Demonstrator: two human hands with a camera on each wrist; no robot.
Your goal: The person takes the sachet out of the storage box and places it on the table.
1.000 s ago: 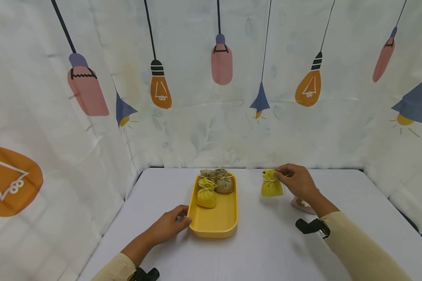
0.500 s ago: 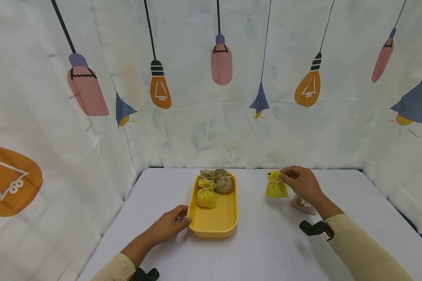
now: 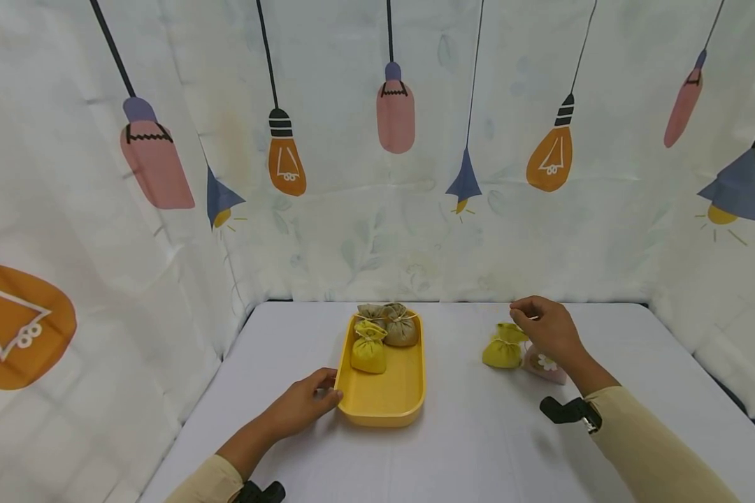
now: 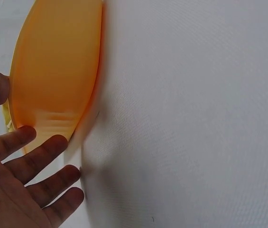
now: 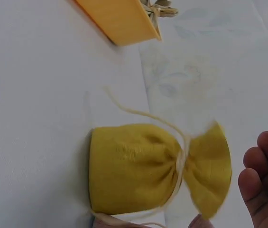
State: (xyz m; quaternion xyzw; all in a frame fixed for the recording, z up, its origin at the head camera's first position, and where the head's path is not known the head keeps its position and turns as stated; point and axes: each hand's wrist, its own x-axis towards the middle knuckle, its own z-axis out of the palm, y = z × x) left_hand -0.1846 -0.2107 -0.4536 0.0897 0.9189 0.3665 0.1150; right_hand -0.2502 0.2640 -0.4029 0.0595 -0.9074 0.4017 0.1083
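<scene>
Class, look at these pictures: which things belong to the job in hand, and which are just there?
Apparently in the job:
yellow tray, touched by the left hand
three pouches inside it
loose yellow pouch, near the right hand
pink pouch, probably

Just there:
white table
lamp-print backdrop
black wrist gear

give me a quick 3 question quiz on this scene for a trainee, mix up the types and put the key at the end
1. Count: how many items show inside the yellow tray?
2. True or false: the right hand is gripping the loose yellow pouch.
3. Multiple choice: what does the left hand touch?
a) the flowered pink pouch
b) the loose yellow pouch
c) the yellow tray

Key:
1. Three: two grey-brown pouches and the front yellow pouch.
2. False; the right wrist view shows a gap between the pouch's top and the fingers.
3. c
</scene>
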